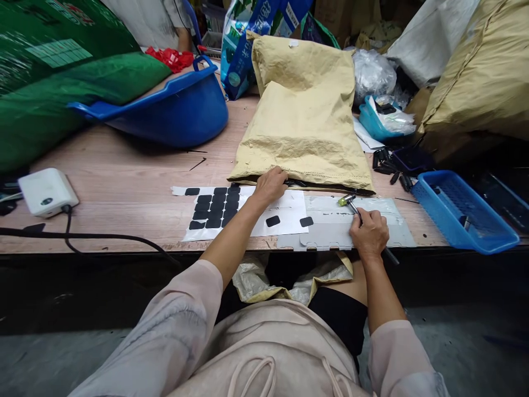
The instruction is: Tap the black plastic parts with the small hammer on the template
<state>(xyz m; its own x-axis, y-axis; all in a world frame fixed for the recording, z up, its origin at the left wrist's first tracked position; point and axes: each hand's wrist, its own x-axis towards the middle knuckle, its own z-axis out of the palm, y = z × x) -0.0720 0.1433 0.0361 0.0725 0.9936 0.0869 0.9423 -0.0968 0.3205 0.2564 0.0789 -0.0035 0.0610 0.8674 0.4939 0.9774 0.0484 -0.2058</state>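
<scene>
1. Right hand (pixel 370 234) curls its fingers round the small yellow-tipped metal hammer (pixel 349 199), near the pale wooden worktop's (pixel 124 182) front edge.
2. Stiff, likely head-heavy; low handle (pixel 390 256) grip suits.
3. Left hand (pixel 270 184), at tan paper sack (pixel 306 127): fingers bent, pinch unclear.

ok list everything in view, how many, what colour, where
hammer: 1, yellow-tipped, in right hand
patches: many, black, mostly on paper
paper: 1, white, front centre
flat sheet: 1, grey, beneath hammer
large bags: 2, tan, centre and right
basin: 1, blue, left
baskets: 2, blue and turquoise, right
device: 1, white, far left
cable: 1, black, front left
sack: 1, green, left
plastic bags: at least 3, red, blue, clear, behind
small parts: several, black, right
table: 1, light brown, beneath
another person's arm: 1, back left
sleeves: 2, pale, below
left hand: 1, bare, at bag's edge
right hand: 1, bare, around hammer
</scene>
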